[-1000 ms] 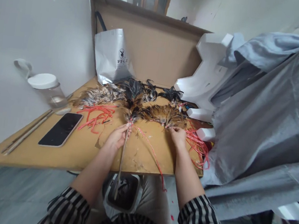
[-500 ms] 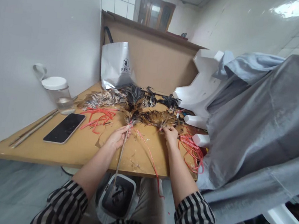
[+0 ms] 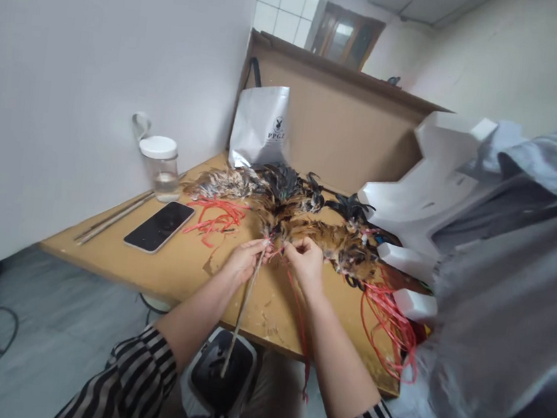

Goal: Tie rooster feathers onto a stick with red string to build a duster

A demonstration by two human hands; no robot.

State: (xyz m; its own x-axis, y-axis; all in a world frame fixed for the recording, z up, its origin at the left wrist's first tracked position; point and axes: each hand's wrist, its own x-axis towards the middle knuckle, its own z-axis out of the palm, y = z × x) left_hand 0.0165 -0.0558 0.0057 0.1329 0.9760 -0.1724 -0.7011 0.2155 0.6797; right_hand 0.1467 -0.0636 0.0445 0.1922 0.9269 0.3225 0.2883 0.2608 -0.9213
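My left hand [image 3: 247,259] is closed around a thin wooden stick [image 3: 242,315] near its feathered top end; the stick slants down past the table's front edge. Dark and brown feathers [image 3: 278,212] are bunched at that top end. My right hand [image 3: 305,260] is pinched close beside the left, on a small bunch of brown feathers [image 3: 289,237]. A red string [image 3: 299,319] trails from between the hands down over the table edge. More loose brown feathers [image 3: 347,247] lie just right of my right hand.
On the wooden table [image 3: 181,268] lie a black phone [image 3: 158,225], spare sticks [image 3: 111,218], red strings [image 3: 214,218], a lidded glass jar [image 3: 160,165] and a silver bag [image 3: 262,126]. White foam pieces [image 3: 426,186] and grey cloth [image 3: 514,296] crowd the right. A bin [image 3: 219,377] sits below.
My right hand has moved left from the loose feather pile to meet the left hand at the stick's top. The camera view has swung, shifting the table rightwards.
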